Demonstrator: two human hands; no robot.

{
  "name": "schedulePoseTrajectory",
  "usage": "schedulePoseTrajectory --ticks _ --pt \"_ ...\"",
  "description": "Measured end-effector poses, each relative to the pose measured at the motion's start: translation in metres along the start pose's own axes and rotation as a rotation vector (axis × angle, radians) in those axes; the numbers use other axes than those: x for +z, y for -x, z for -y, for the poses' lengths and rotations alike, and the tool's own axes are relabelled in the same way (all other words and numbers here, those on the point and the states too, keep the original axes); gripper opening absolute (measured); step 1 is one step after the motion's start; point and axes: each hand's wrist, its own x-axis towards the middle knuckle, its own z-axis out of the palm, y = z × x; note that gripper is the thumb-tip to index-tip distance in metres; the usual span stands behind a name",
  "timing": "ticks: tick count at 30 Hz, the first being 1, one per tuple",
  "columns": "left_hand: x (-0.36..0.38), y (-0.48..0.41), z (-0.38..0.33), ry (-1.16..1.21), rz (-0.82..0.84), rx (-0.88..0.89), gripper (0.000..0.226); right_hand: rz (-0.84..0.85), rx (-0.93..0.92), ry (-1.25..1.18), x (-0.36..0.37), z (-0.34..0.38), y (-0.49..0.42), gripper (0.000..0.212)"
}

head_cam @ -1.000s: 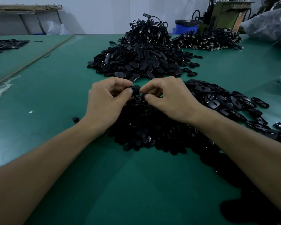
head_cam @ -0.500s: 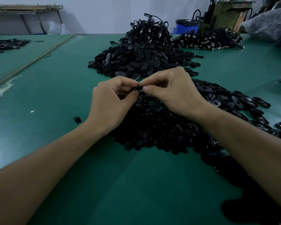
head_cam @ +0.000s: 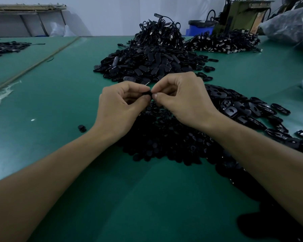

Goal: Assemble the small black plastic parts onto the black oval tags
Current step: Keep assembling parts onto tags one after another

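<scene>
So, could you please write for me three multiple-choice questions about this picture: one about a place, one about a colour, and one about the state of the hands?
1. Where does the lone black part lie?
A. on the mat, just left of the left hand and its wrist
B. on a white plate
C. inside a cardboard box

2. What colour is the table mat?
A. red
B. green
C. white

3. What are the left hand and the right hand doing?
A. lying flat on the mat
B. hanging idle, holding nothing
C. pinching one small black piece between them

Answers:
1 A: the part sits by itself on the mat beside the left wrist.
2 B: the mat is green wherever it shows.
3 C: the fingers of both hands meet on the piece.
</scene>
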Motion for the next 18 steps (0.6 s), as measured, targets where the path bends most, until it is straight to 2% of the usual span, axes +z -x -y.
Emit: schedulePoseTrajectory --ticks 12,18 --pt "-0.0002 0.0019 -0.0034 -0.021 0.043 0.023 0.029 0.012 -0.041 0.027 0.0013 0.0043 0.0028 0.01" --pt "0.0006 -0.0009 -0.0024 0.093 0.009 -0.049 0.017 -0.037 -0.078 0.003 -0.0008 0.0049 0.0033 0.011"
